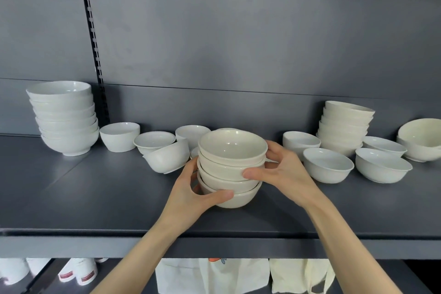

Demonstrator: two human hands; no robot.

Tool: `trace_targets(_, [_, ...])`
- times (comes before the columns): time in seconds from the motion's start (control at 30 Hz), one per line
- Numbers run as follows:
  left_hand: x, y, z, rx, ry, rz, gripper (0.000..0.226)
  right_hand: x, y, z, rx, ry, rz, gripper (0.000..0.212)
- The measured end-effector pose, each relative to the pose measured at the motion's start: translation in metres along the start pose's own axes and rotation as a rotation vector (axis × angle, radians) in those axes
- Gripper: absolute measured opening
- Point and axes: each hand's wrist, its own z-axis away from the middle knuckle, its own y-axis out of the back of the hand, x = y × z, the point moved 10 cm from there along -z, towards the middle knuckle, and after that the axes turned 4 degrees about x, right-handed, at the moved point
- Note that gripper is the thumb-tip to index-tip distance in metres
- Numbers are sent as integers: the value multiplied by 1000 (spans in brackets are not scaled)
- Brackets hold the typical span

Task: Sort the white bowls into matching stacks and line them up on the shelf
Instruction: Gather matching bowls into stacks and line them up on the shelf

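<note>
Bowls in a cream stack (230,167), four nested, sit at the middle front of the dark shelf (95,198), and I cannot tell whether the lowest one rests on the board or hangs just above it. My left hand (191,188) grips the stack low on its left side, thumb curled across the wall of the bottom bowl, the other fingers hidden behind. My right hand (284,169) holds it higher on the right, thumb pressed on the front of the second and third bowls, fingers spread round the back near the top rim. At the far left stands a tall white stack (64,119), and between it and my hands lie loose white bowls, one of them a tilted bowl (168,157) leaning on its side. To the right a second cream stack (343,126) stands near the back, slightly crooked, with single white bowls (328,164) around it and two large nested bowls (420,138) at the edge. Below the shelf I see cloth bags (212,274).
</note>
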Motion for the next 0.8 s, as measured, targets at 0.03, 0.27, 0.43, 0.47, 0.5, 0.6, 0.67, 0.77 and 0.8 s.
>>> trace_targets(0.03, [-2, 0, 0, -8, 5, 9, 79, 3, 0, 0, -1, -8, 4, 61])
trace_targets(0.27, [-7, -2, -2, -29, 14, 38, 88, 11, -1, -1, -12, -23, -14, 65])
trace_targets(0.43, [-11, -5, -1, -85, 26, -5, 95, 16, -5, 2, -72, -66, -6, 83])
trace_targets(0.47, [-11, -5, -1, -87, 25, -25, 97, 16, -6, 4, -84, -76, -9, 84])
trace_targets(0.5, [-11, -4, -1, -82, 21, -44, 98, 17, -6, 4, -87, -85, -15, 84])
trace_targets(0.6, [-7, 1, -1, -47, 6, -57, 94, 19, -2, 5, -35, -93, -7, 81])
trace_targets(0.67, [-4, 4, 1, -21, -4, -61, 89, 18, -2, 6, -15, -83, -15, 74])
trace_targets(0.77, [4, 19, 11, 35, -28, -72, 85, 14, -11, 7, -30, -65, -25, 68])
trace_targets(0.8, [5, 28, 15, 53, -26, -80, 86, 11, -18, 7, -44, -55, -34, 64])
